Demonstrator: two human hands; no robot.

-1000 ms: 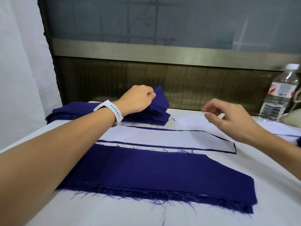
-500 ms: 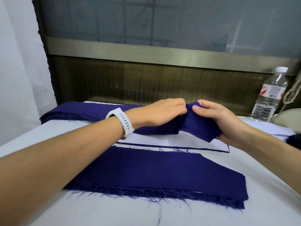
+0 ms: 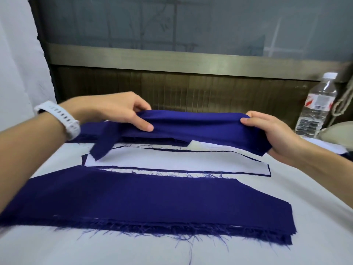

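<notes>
You hold a blue strip of cloth [image 3: 200, 125] in the middle of the frame, lifted a little above the table [image 3: 305, 207]. Your left hand [image 3: 114, 109] pinches it near its left part, with the thumb on the front side and the other fingers behind. Your right hand [image 3: 273, 134] grips the right end, with the thumb on the top edge and the fingers curled under the cloth. Neither hand is spread.

The strip is soft and light. It sags a little between your hands, and the short end past your left hand hangs down toward the lower left. I think it cannot break, but it folds and twists easily, and the cut edges can lose threads if you pull hard. It is better to take it near the two ends, on the upper edge, and to give only a light tension so that it becomes flat.

The long axis of the strip runs from left to right across the frame, with the right end slightly lower. The wide side faces you.

Below it on the table lies a white piece with a dark edge [image 3: 172, 159], and nearer the bottom of the frame a stack of blue cloth [image 3: 143, 203] with a frayed edge. A second blue pile [image 3: 89, 129] lies behind your left wrist, and a water bottle [image 3: 317, 106] stands at the right edge.
</notes>
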